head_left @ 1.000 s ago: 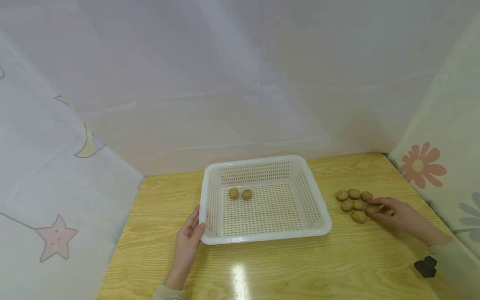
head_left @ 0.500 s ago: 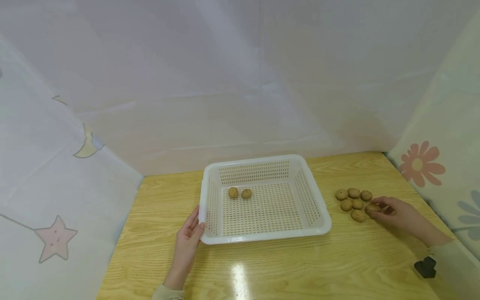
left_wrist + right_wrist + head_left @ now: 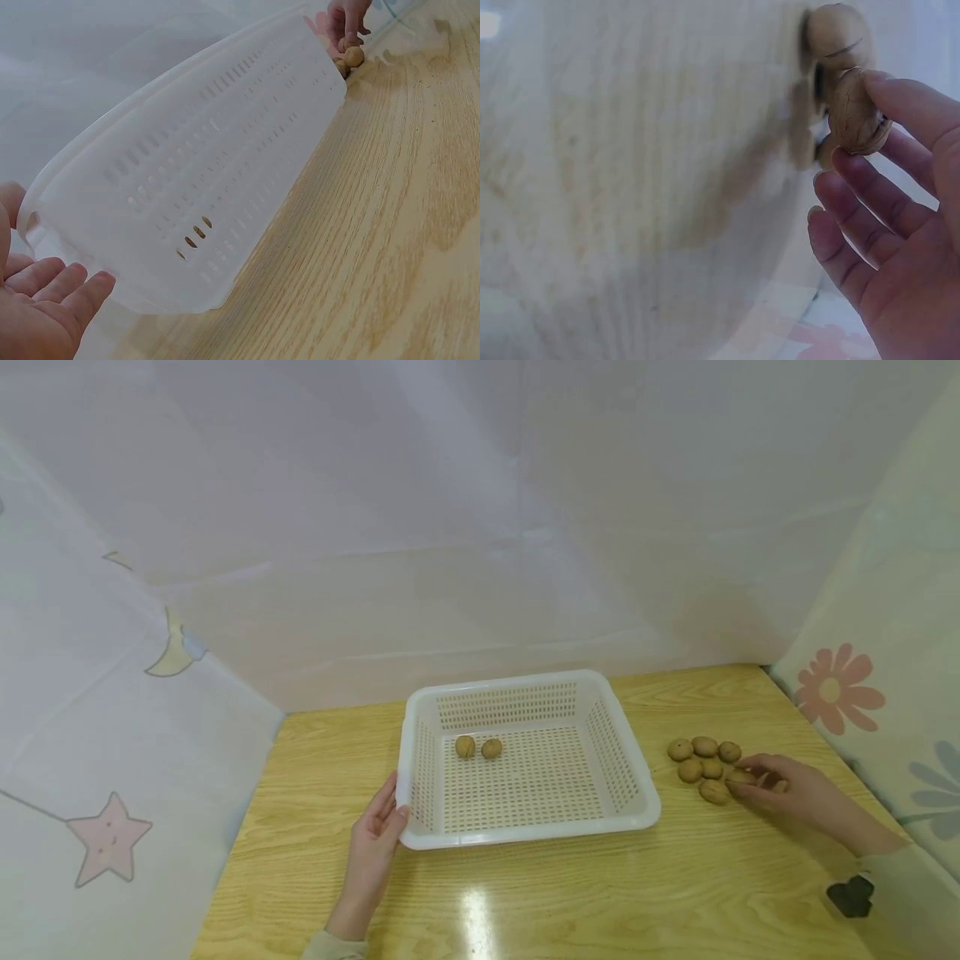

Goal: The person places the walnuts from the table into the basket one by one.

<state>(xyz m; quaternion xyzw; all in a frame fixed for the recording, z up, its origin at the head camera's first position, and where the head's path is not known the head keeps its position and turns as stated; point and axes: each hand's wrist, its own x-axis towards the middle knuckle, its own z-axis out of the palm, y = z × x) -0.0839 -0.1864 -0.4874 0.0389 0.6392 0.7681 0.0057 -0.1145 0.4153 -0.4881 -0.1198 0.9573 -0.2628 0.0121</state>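
In the head view my left hand (image 3: 372,843) grips the left rim of a white perforated plastic basket (image 3: 525,837), thumb over the edge. The left wrist view shows its other fingers (image 3: 88,296) low against the basket's outer side. Two walnuts (image 3: 465,747) lie apart from the rim, on the basket floor toward its back left. Over at the right, my right hand (image 3: 795,789) pinches a walnut (image 3: 855,112) between thumb and fingertips, at the edge of a small cluster of several walnuts (image 3: 691,771) on the table.
A wood-grain table (image 3: 525,902) carries everything. Pale cloth (image 3: 480,543) hangs behind it and along both sides. The right cloth, with a pink flower print (image 3: 830,690), stands close beyond my right hand. A dark patch (image 3: 851,896) sits by the right sleeve.
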